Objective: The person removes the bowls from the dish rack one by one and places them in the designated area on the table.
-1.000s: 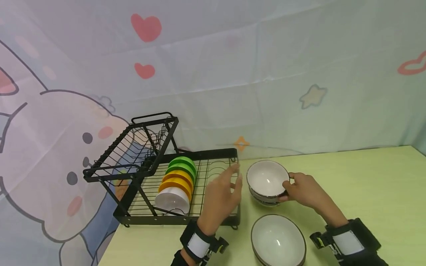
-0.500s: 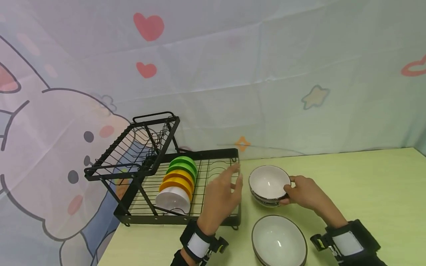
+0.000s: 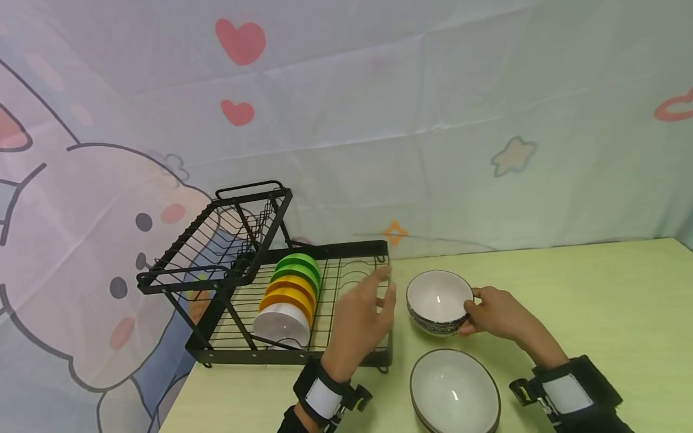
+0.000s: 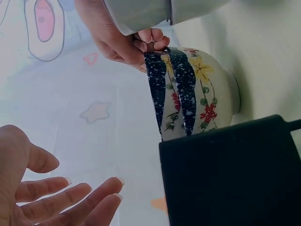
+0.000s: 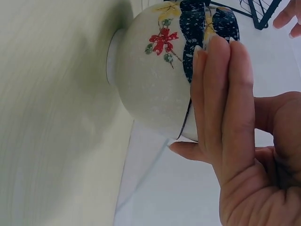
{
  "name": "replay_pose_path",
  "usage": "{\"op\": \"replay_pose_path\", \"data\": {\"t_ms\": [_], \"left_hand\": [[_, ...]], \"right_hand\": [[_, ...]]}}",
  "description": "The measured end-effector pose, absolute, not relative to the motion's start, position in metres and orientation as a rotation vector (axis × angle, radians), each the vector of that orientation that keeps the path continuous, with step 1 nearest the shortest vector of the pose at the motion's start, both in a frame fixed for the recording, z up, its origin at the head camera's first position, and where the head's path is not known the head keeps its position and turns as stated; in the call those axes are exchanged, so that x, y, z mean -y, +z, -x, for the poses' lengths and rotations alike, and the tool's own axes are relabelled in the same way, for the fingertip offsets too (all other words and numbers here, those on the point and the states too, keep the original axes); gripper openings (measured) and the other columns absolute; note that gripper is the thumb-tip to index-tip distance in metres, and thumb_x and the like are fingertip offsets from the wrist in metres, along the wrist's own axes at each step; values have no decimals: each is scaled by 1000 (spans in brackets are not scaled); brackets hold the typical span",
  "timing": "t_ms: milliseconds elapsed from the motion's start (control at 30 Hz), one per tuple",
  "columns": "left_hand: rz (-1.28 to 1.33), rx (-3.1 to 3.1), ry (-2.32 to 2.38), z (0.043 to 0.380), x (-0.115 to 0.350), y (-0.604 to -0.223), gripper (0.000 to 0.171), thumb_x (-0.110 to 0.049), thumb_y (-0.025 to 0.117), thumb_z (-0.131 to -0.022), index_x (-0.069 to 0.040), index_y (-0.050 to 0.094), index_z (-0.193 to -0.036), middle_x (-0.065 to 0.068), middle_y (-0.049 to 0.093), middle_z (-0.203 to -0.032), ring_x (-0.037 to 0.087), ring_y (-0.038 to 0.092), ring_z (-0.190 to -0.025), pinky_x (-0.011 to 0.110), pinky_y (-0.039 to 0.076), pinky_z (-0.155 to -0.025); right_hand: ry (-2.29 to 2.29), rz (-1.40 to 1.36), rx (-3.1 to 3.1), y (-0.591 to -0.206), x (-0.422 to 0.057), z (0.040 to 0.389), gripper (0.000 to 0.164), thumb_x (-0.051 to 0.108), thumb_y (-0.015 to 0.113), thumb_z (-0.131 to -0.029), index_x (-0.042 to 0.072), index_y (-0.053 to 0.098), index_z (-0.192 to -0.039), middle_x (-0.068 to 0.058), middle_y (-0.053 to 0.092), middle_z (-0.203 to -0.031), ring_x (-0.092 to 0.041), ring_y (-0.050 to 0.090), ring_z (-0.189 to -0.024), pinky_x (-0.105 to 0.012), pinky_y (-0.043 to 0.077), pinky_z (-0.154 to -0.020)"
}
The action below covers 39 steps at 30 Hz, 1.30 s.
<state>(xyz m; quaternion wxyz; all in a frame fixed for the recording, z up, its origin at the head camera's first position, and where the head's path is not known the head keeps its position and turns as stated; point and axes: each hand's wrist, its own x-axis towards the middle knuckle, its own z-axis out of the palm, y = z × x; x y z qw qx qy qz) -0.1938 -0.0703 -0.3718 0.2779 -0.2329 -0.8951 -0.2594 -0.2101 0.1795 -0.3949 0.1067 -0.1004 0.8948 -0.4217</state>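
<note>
On the table in the head view, two nested white bowls (image 3: 437, 294) stand beyond another bowl stack. Their outsides carry red and yellow flowers and a speckled dark-blue band, seen on the lower bowl (image 4: 209, 89) in the left wrist view. My right hand (image 3: 498, 313) pinches the upper bowl at its right rim, thumb on the rim and fingers against the outside. My left hand (image 3: 360, 322) is held over the right part of the black dish rack (image 3: 287, 358), fingers loosely bent and holding nothing. It is apart from the bowls.
Closer to me sits a stack of larger white bowls (image 3: 455, 391) with dark rims. Green bowls (image 3: 299, 260), orange bowls (image 3: 287, 299) and a white bowl (image 3: 280, 325) stand on edge in the rack. Behind the table (image 3: 585, 313) hangs a printed cloth (image 3: 346, 150).
The nested bowls and my right hand have shifted slightly toward me and to the right. My left hand stays where it was above the rack.
</note>
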Motion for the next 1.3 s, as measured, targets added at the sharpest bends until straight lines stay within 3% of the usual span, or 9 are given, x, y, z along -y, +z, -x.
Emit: {"op": "replay_pose_path", "data": {"t_ms": [233, 433, 700, 967, 1200, 1300], "left_hand": [[627, 2407, -679, 194, 71, -372, 33, -22, 58, -100, -10, 61, -130, 4, 73, -119, 10, 74, -70, 8, 39, -48], [630, 2411, -670, 194, 70, -371, 34, -23, 57, -100, -10, 61, -131, 2, 73, -120, 9, 74, -71, 8, 39, -48], [629, 2409, -662, 196, 71, -373, 34, -23, 58, -99, -9, 62, -130, 3, 73, -119, 10, 74, -70, 8, 40, -49], [584, 2465, -584, 196, 76, -372, 33, -24, 60, -98, -9, 64, -128, 7, 75, -114, 11, 74, -71, 8, 36, -45], [517, 2491, -489, 196, 84, -369, 29, -24, 63, -96, -13, 70, -121, 5, 77, -100, 13, 74, -75, 12, 31, -42], [531, 2499, -450, 196, 85, -368, 26, -25, 62, -96, -13, 72, -117, 4, 77, -94, 13, 70, -68, 13, 30, -41]], "right_hand": [[-1254, 310, -2626, -395, -178, 210, 63, 9, 44, -99, -25, 17, -145, -6, 74, -74, -18, 75, -69, -32, 56, -75], [-1268, 326, -2635, -397, -177, 209, 58, 7, 44, -97, -22, 26, -144, -7, 75, -73, -19, 75, -68, -37, 58, -77], [-1199, 326, -2708, -395, -176, 209, 56, 8, 45, -97, -22, 31, -142, -4, 74, -69, -17, 74, -66, -30, 53, -70], [-1277, 320, -2628, -395, -175, 208, 57, 7, 42, -98, -22, 25, -144, -6, 74, -72, -19, 75, -67, -31, 57, -73], [-1355, 328, -2551, -395, -175, 206, 55, 7, 44, -100, -21, 25, -143, -9, 74, -73, -19, 74, -65, -32, 60, -64], [-1385, 337, -2514, -394, -176, 205, 60, 8, 45, -101, -23, 18, -144, -10, 73, -73, -18, 73, -64, -33, 61, -63]]}}
